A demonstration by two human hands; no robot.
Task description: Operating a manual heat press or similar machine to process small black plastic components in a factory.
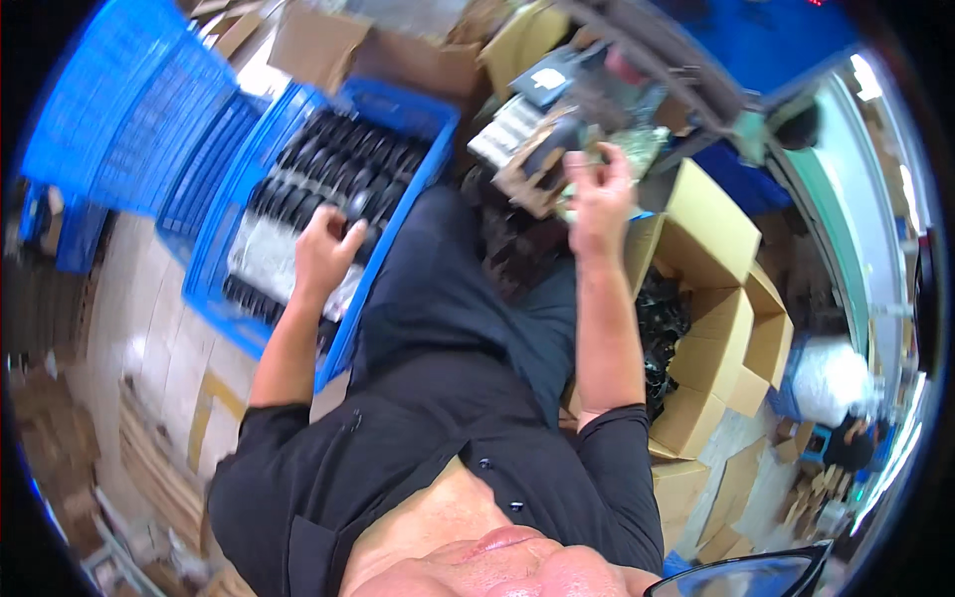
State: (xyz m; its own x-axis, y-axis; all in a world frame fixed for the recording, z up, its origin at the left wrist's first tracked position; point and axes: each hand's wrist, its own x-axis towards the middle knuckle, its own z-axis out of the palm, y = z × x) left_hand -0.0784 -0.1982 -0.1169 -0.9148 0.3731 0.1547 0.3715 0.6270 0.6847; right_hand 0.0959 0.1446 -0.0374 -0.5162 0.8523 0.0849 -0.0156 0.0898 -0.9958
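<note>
My left hand (326, 251) reaches into a blue plastic crate (199, 284) packed with rows of black round parts (343, 164). Its fingers are curled, with the thumb close to the parts; whatever they grip cannot be made out. Pale translucent wrapping (267, 257) lies among the rows. To the right, my right hand (602, 204) is raised beside a small brown cardboard piece (542, 164) with dark and white things around it. The fingers on this hand are bent toward the thumb, and blur hides what is between them.
An open cardboard box (711, 333) with shiny black parts (659, 328) stands beside my right forearm. Blue plastic crates (129, 109) are stacked at the far left. A blue-topped table (756, 40) rises at the far right. Flat cardboard (731, 488) lies on the floor.
</note>
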